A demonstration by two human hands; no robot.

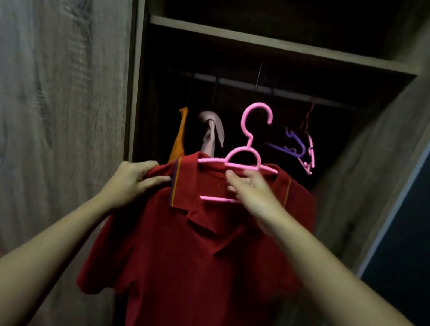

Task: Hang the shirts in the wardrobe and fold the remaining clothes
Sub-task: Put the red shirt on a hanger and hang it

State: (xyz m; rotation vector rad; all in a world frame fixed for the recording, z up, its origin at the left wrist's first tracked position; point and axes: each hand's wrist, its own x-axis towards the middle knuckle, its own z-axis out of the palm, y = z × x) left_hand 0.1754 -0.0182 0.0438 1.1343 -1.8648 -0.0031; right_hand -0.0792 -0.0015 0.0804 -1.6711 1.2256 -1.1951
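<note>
both arms bare, reaching forward and up from the lower corners, converging toward centre. left forearm (44,242) rises from lower left; wrist roughly straight. left hand (133,181) back-up, fingers curled over the top of the shoulder of the red shirt (191,259), thumb stretched rightward under them, pinching the cloth. right forearm (344,286) comes in from lower right, steeper and longer in view. right hand (253,194) sits slightly higher and further forward than the left, back of hand toward the camera, fingers curled round the middle of the pink hanger (249,140), thumb up near its shoulder bar. hands near, not touching. edges motion-blurred; exact fingertip placement unclear.
</note>
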